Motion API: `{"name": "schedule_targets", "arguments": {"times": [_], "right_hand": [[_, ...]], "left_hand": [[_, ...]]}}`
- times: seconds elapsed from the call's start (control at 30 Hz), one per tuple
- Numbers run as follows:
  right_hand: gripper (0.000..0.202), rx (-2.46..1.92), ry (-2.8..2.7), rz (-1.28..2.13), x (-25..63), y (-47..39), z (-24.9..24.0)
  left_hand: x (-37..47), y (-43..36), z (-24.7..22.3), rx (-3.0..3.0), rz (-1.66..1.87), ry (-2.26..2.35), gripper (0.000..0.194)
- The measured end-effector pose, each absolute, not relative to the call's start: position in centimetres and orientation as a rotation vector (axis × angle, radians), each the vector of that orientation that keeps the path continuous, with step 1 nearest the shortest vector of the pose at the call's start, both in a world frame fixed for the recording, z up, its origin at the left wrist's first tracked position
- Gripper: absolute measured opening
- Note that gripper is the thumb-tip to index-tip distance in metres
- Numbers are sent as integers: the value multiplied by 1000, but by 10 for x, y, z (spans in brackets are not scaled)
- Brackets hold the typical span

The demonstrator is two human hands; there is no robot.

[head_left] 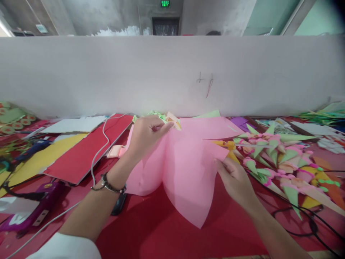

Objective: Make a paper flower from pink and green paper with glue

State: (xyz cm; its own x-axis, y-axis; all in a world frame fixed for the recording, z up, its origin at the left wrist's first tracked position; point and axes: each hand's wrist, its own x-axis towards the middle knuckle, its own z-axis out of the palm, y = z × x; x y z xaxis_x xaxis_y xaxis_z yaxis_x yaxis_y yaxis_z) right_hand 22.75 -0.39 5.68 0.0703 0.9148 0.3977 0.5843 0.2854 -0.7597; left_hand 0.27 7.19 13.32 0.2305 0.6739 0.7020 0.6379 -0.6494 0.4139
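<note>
A pale partition (172, 75) stands before grey walls (107, 16) and an exit sign (165, 3).

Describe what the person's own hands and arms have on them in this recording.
Both hands are bare, without gloves. The left hand has a dark, silvery chain-like bracelet at its wrist, and a plain white fabric sleeve shows higher up that arm. The right hand has no bracelet, and no sleeve shows on its forearm.

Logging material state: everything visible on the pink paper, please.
Pink paper: thin, smooth, bowed into two lobes; one sheet or several, unclear. The right lobe narrows to a near point. It sits over the red tabletop. Right hand pinches its right corner; left hand is over its upper left, contact unclear.
</note>
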Motion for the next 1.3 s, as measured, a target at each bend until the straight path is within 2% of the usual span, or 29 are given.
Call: {"name": "schedule_targets", "arguments": {"times": [0.23, 0.6, 0.83, 1.3], "right_hand": [[37, -1438, -1611, 354, 230, -4, 58], [36, -1482, -1583, 396, 233, -3, 52], [36, -1527, -1515, 292, 235, -4, 54], [31, -1594, -1517, 207, 249, -6, 51]], "left_hand": [[-15, 68, 135, 2514, 1418, 1323, 42], [-26, 69, 129, 2463, 1418, 1467, 39], [-48, 65, 119, 2362, 1423, 1675, 48], [-63, 71, 114, 2310, 1441, 1797, 45]]}}
